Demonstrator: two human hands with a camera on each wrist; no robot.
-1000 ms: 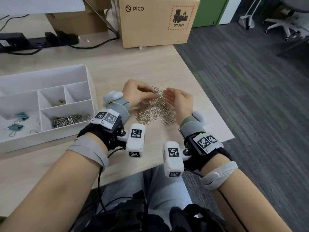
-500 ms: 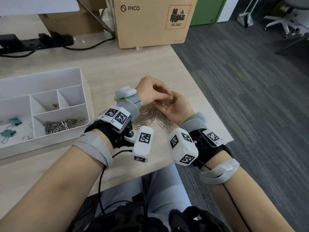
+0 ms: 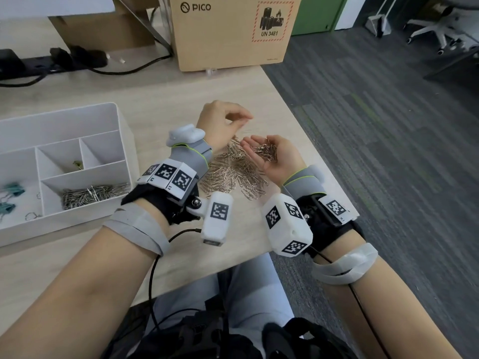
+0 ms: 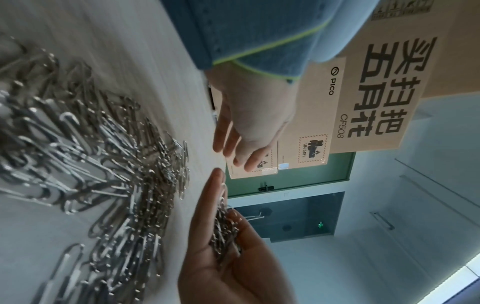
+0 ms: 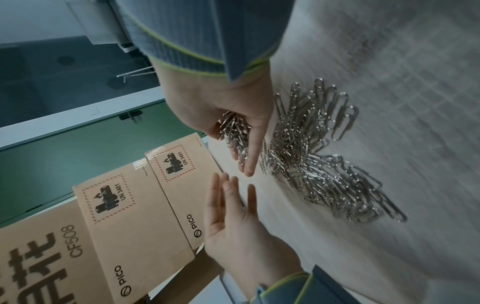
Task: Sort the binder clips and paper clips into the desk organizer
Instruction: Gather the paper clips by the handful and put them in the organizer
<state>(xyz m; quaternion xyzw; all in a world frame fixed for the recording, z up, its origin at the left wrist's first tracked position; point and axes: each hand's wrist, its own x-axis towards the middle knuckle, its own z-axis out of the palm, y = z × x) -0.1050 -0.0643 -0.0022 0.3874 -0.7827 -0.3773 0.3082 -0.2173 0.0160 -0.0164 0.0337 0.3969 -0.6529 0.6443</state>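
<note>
While right hand (image 3: 273,158) cups paper clips (image 3: 265,151) palm-up mid-frame, fingers near straight, left hand (image 3: 220,123) hovers slack, empty, beside the pile (image 3: 233,177). Gathering step; next likely: level carry to desk organizer (image 3: 125,141) at left.

Left hand (image 3: 220,123) relaxed, right hand (image 3: 282,164) cupped palm-up.

— Binder clips (image 3: 14,189)?
— Two, both in the one four-compartment desk organizer (image 3: 114,110).
— Paper clips (image 3: 241,164)?
— Uncountable. Three lots: a pile (image 3: 228,177) by the desk (image 3: 181,99)'s right edge, a heap (image 3: 90,194) in the organizer, a handful (image 3: 265,151) in the right hand (image 3: 281,164).
</note>
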